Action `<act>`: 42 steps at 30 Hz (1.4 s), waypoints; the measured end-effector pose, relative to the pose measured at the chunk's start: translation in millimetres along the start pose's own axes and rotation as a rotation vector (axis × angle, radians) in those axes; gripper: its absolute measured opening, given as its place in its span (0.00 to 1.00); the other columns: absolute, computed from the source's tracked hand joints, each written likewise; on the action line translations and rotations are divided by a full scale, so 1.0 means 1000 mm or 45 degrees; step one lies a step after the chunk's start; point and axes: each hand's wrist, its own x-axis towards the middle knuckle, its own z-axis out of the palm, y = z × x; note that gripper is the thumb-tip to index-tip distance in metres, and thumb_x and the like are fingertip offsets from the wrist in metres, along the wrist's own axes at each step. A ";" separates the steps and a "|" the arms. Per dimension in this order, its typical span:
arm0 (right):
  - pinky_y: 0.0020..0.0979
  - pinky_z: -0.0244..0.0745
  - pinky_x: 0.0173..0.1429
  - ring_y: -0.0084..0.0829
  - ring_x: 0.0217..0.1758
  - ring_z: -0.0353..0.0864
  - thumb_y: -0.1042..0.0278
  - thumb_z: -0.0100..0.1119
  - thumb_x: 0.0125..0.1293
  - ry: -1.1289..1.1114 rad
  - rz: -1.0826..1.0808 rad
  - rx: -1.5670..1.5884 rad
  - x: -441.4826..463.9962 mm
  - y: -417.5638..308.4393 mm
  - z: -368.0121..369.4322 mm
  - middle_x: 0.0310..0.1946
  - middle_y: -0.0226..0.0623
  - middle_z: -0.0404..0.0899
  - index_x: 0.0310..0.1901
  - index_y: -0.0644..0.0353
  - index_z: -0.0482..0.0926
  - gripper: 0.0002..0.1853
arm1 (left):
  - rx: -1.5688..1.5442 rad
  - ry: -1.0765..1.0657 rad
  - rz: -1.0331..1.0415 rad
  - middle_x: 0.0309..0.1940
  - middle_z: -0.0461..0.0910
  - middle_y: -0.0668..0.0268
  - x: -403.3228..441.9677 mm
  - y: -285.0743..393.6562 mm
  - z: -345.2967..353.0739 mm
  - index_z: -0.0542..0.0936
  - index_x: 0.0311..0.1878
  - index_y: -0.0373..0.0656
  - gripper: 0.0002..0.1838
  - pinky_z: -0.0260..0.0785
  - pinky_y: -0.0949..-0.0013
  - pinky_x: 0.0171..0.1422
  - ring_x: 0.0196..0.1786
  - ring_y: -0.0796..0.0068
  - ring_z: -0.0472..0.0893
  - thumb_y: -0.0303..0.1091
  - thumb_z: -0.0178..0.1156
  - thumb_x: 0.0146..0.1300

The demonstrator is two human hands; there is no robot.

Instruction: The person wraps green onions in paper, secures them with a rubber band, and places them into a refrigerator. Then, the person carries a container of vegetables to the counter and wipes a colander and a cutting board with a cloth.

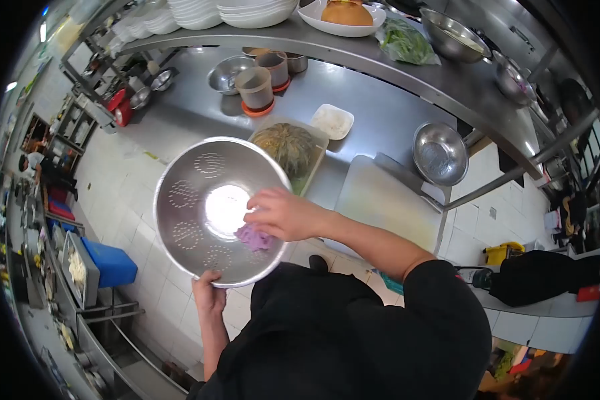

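My left hand [210,293] grips the lower rim of a large metal colander [180,170], thumb over the edge, and holds it tilted in front of my body. Inside the bowl, the fingers of my right hand [283,213] are curled over a pale purple clump [254,238], which rests against the lower right wall. Whether this clump is cloth or cut vegetable I cannot make out. Just beyond the colander, a ribbed green-brown squash [286,148] sits in a rectangular tub [318,163] on the steel counter.
A cutting board [373,200] lies on the counter, with a knife [406,177] along its far edge. Nearby are a metal bowl [440,153], a white dish [333,122] and plastic containers [254,87]. An overhead shelf [400,77] carries plates and bowls. A blue bin [110,260] stands left.
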 end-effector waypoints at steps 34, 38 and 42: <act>0.40 0.90 0.54 0.45 0.54 0.86 0.69 0.53 0.79 1.720 1.308 1.081 -0.022 0.446 -0.081 0.60 0.52 0.77 0.64 0.64 0.70 0.17 | 0.503 -0.511 -0.329 0.55 0.81 0.54 0.372 0.170 0.078 0.72 0.65 0.29 0.30 0.78 0.55 0.63 0.56 0.59 0.83 0.16 0.58 0.55; 0.31 0.84 0.42 0.31 0.40 0.87 0.64 0.58 0.77 1.914 1.421 0.374 0.029 0.304 -0.085 0.41 0.41 0.84 0.53 0.69 0.78 0.15 | 0.504 -0.546 -0.334 0.50 0.82 0.56 0.360 0.158 0.105 0.73 0.63 0.30 0.28 0.79 0.60 0.55 0.49 0.65 0.84 0.13 0.57 0.57; 0.35 0.82 0.46 0.35 0.43 0.85 0.62 0.65 0.72 1.275 1.130 0.605 0.079 0.133 -0.070 0.47 0.44 0.84 0.60 0.62 0.79 0.19 | 0.502 -0.617 -0.324 0.44 0.81 0.61 0.334 0.134 0.158 0.74 0.59 0.32 0.23 0.78 0.66 0.48 0.43 0.71 0.83 0.13 0.56 0.57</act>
